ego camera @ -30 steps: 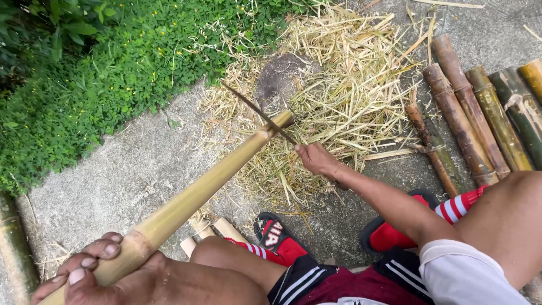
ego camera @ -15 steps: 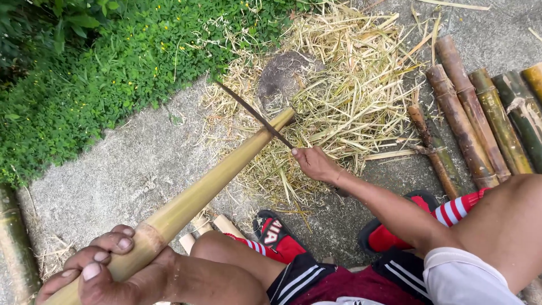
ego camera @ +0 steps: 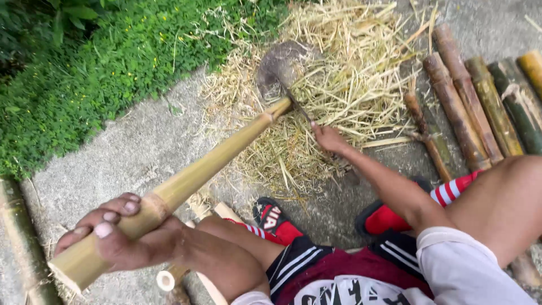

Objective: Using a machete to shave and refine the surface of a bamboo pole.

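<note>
My left hand (ego camera: 121, 237) wraps its grip closed around the near end of a bamboo pole (ego camera: 192, 178), which slants far-right onto the straw pile (ego camera: 344, 96). There my right hand (ego camera: 327, 138) clamps a blade (ego camera: 296, 104) at the pole's tip.

Red socks (ego camera: 389, 217), white-striped black shorts (ego camera: 293, 262)
</note>
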